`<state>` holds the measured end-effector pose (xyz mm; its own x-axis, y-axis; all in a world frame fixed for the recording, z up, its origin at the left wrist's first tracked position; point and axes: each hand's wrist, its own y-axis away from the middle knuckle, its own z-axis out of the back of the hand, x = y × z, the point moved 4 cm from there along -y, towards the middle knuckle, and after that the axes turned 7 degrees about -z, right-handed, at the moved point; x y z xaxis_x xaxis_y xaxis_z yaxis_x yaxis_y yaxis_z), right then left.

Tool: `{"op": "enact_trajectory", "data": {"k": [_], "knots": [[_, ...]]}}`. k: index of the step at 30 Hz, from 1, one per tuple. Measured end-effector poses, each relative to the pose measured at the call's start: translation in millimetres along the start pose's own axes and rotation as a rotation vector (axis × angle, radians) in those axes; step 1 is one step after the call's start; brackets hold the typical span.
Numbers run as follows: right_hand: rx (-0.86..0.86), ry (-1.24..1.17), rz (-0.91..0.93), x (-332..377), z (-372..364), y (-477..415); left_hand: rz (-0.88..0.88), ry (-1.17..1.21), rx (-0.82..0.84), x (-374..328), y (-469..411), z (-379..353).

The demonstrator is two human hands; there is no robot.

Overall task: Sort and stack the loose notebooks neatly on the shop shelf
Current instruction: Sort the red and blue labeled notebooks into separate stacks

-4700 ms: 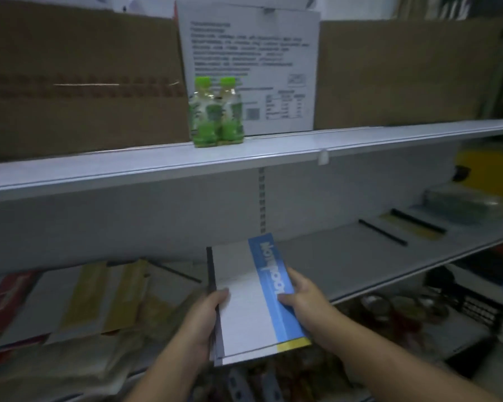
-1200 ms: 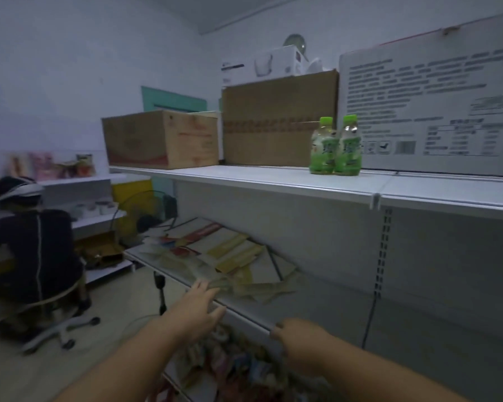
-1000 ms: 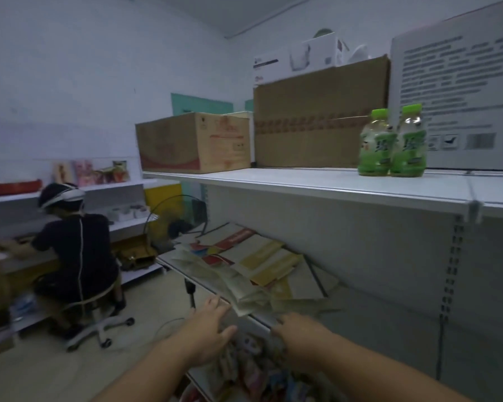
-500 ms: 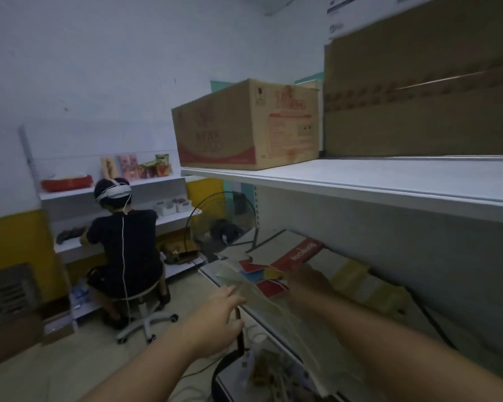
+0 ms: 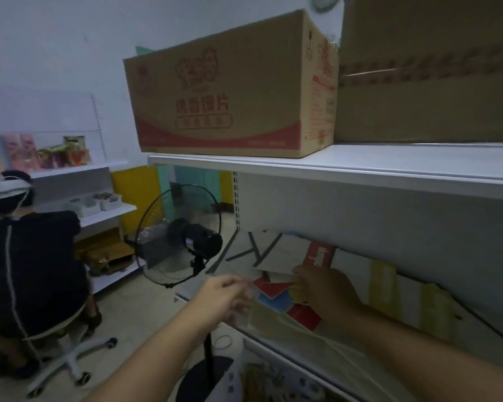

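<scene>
White shelving fills the right of my feed, and the middle shelf (image 5: 291, 361) carries the loose notebooks (image 5: 273, 288), fanned out in an untidy overlap of white, red, blue and yellow covers. Closest to me, the left hand (image 5: 224, 297) hangs at the shelf's front edge just beside that pile; it is smeared with blur, its fingers look bent, and I cannot tell whether they pinch anything. The right hand (image 5: 328, 288) lies on the pile, back towards me, fingertips at the lower edge of a white notebook (image 5: 276, 256); pressing or gripping, I cannot tell. Further along, more notebooks with yellow bands lie flat against the back panel. Beyond the shelf's end stands a black fan (image 5: 180, 236). On the upper shelf (image 5: 389, 163) sits a printed cardboard box (image 5: 224, 91) beside a larger box (image 5: 430, 82). Farthest off, a seated person (image 5: 32, 256) faces wall shelves (image 5: 79, 169) holding packets.
</scene>
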<state>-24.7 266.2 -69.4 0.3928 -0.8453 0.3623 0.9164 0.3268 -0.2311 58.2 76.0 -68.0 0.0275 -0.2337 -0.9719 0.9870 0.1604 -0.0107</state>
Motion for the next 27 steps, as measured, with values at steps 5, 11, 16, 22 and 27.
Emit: {"op": "enact_trajectory", "data": {"k": [5, 11, 16, 22, 27], "knots": [[-0.161, -0.268, 0.372, 46, 5, 43, 0.309, 0.615, 0.264, 5, -18, 21], [-0.135, 0.048, 0.178, 29, -6, 57, 0.221, 0.358, 0.263, 7, -30, 26], [0.216, 0.258, -0.502, -30, -3, 54, 0.123, 0.348, 0.302, -2, -41, 15], [-0.03, 0.139, -0.5, -30, 8, 63, 0.227, 0.409, 0.325, 5, -45, 10], [-0.481, 0.137, -0.515, -44, 55, 71, 0.189, 0.442, 0.305, -6, -43, -6]]}}
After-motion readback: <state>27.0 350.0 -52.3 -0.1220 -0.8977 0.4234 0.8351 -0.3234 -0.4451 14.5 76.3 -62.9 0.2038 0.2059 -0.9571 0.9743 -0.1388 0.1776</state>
